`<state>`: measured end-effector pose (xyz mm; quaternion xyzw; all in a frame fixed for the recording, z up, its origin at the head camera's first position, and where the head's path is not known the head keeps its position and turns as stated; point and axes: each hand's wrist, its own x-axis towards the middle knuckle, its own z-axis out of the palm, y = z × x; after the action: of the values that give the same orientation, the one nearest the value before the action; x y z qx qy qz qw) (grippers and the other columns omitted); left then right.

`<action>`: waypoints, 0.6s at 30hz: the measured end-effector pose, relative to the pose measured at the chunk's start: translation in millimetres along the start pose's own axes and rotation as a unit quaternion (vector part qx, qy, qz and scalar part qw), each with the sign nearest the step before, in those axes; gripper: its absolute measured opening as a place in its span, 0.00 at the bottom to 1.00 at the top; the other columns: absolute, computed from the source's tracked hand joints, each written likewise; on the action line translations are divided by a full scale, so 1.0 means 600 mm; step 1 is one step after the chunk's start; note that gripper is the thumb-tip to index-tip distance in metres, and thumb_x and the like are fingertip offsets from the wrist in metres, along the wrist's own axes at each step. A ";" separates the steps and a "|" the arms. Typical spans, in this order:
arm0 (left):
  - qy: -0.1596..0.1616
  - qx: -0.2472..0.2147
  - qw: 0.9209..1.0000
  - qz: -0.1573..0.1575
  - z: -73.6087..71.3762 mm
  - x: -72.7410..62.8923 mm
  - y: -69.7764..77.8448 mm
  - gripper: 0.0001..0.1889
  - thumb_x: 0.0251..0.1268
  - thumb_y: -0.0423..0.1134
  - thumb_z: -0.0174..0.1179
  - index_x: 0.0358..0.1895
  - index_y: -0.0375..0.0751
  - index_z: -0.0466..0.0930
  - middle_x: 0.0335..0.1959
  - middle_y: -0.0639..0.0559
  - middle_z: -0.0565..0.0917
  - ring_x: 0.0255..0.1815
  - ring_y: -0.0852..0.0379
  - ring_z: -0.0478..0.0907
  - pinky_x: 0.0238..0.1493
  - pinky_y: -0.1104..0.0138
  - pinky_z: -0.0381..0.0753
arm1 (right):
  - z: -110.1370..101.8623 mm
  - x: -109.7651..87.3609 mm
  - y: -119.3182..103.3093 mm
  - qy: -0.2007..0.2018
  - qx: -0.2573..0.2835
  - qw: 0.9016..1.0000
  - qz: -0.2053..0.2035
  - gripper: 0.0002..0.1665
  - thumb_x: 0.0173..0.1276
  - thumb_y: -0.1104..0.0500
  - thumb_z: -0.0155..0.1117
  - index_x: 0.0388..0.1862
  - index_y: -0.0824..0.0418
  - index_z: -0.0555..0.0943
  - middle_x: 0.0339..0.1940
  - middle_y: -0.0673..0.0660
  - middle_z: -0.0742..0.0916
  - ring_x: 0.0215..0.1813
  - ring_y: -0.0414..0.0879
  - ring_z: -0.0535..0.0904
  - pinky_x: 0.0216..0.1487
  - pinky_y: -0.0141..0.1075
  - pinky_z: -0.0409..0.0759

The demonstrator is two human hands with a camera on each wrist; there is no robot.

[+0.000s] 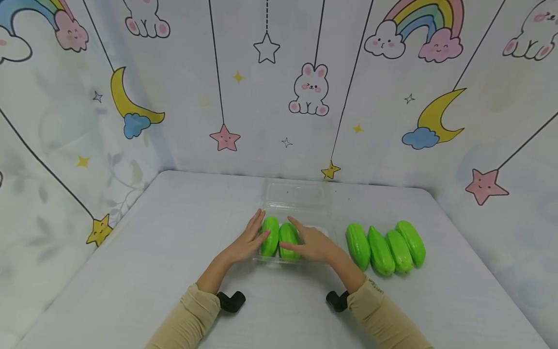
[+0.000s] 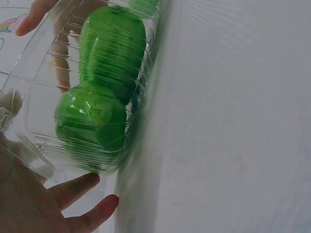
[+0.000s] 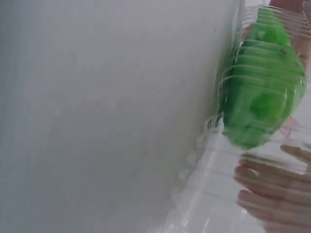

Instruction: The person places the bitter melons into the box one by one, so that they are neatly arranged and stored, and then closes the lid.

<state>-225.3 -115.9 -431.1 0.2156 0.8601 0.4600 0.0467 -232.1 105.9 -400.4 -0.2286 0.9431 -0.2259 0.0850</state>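
Tan sleeves (image 1: 185, 315) are seen up front, with left hand (image 1: 245, 244) and right hand (image 1: 316, 242) both held spread around two green veggies (image 1: 270, 236) in a clear plastic box (image 1: 275, 260), four more veggies (image 1: 381, 251) lined up to the right.

Fingers (image 3: 265, 182) blurred behind clear container (image 3: 214, 194), sleeves (image 1: 183, 317) cropped below, upper-left rabbit (image 1: 147, 17) cropped above

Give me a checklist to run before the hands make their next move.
1. Lid open behind the clear container: ok.
2. Two green pieces side by side inside: ok.
3. Four more green pieces in a row on the table, right of the container: ok.
4. Left hand not touching the nearer piece: cannot tell; its thumb overlaps it in the head view.
5. Right hand clear of the container: not ok; it reaches over it.
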 end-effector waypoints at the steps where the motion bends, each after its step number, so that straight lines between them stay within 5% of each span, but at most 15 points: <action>1: 0.000 0.000 1.000 0.000 0.000 0.000 0.000 0.34 0.73 0.50 0.38 0.73 0.44 0.33 0.73 0.45 0.33 0.72 0.43 0.35 0.64 0.41 0.45 | -0.002 0.000 0.002 0.003 0.000 1.000 -0.004 0.53 0.56 0.26 0.51 0.73 0.51 0.52 0.62 0.62 0.73 0.58 0.57 0.72 0.53 0.53 0.71; 18: -0.002 -0.001 1.000 0.006 0.000 0.002 -0.001 0.34 0.73 0.49 0.39 0.73 0.42 0.33 0.73 0.42 0.34 0.72 0.45 0.34 0.65 0.45 0.45 | -0.048 -0.029 0.033 0.040 0.021 0.997 -0.057 0.50 0.55 0.31 0.59 0.72 0.48 0.55 0.66 0.58 0.69 0.65 0.55 0.65 0.58 0.54 0.66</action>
<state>-226.8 -115.5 -431.2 0.2213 0.8581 0.4610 0.0456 -232.1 140.8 -382.9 -0.2710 0.9261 -0.2594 0.0394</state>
